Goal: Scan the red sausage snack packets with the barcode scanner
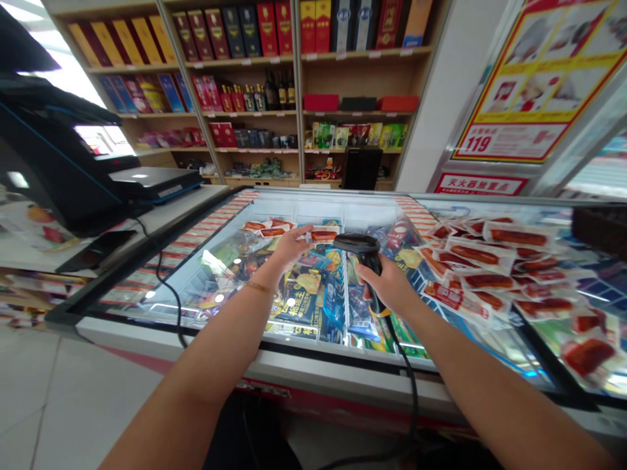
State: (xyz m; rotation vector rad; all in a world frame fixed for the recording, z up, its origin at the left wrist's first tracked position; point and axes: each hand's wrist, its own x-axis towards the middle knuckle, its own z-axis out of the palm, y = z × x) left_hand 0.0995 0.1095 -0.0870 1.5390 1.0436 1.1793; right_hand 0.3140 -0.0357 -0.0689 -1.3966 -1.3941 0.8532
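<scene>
My left hand (292, 247) pinches one end of a clear packet with a reddish-brown sausage (324, 235) inside, held above the freezer's glass top. In my right hand (385, 281) is a black barcode scanner (360, 245), gripped by its handle, its head close to the right end of the packet. A black cable runs down from the scanner toward me. Several similar sausage packets (269, 227) lie on the glass just left of my left hand. A larger heap of sausage packets (490, 254) is spread over the glass to the right.
The chest freezer (337, 365) holds colourful frozen-food bags (304, 294) under its glass. At the left stands a checkout scale (151, 179) with a dangling black cable (164, 274). Shelves (245, 59) of boxes and bottles line the back, beside a red fire-notice sign (514, 137).
</scene>
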